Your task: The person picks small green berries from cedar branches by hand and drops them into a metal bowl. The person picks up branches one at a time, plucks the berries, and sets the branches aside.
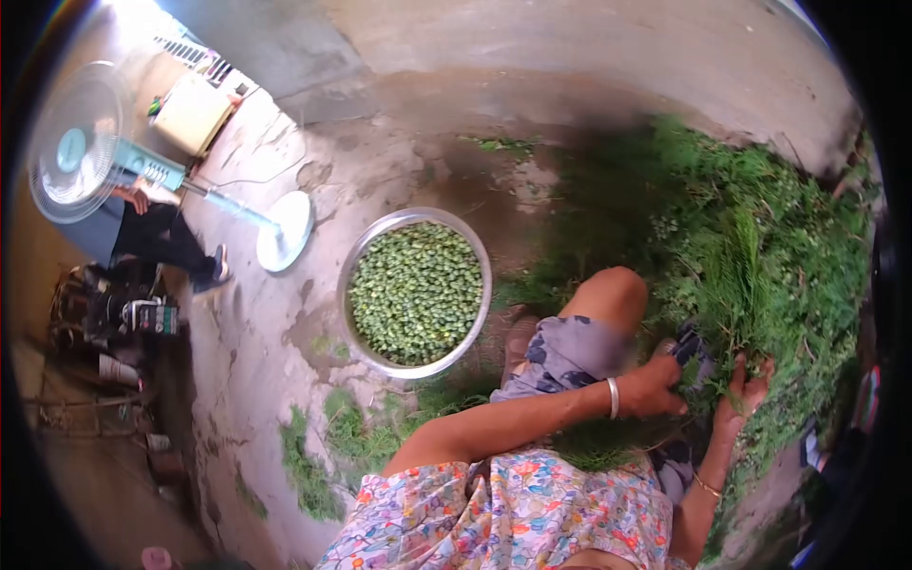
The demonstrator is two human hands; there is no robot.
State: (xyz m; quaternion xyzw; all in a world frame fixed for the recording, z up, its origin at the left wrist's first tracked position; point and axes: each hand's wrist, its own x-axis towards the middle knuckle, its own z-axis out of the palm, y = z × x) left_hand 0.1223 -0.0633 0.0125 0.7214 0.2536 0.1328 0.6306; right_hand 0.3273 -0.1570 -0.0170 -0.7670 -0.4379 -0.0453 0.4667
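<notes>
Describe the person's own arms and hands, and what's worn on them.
The left hand and right hand are gloveless, and both forearms are bare. A smooth, silver-coloured bangle circles the left wrist; a thinner, gold-coloured bracelet sits on the right forearm. The top is pale with a multicoloured floral print. Whether any rings are worn is unclear.

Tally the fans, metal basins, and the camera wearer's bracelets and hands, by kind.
Standing fan: 1
Metal basin: 1
Bracelets: 2, silver bracelet and gold bracelet
Hands: 2, left hand and right hand
Total: 6
</notes>
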